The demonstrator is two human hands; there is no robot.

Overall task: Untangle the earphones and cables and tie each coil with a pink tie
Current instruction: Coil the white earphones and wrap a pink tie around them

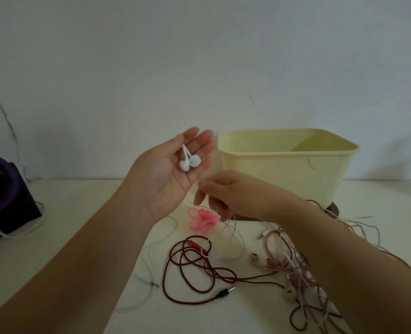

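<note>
White earbuds [189, 162] sit paired on left hand [165, 179], cord [233, 226] seemingly loose.

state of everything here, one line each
left hand: open, palm up
earbuds: lying on left palm
right hand: pinching white cable, blurred
ties: piled loose on table
red cable: loose, untied, on table
pink earphones: tangled, untied
box: open, upright
</note>
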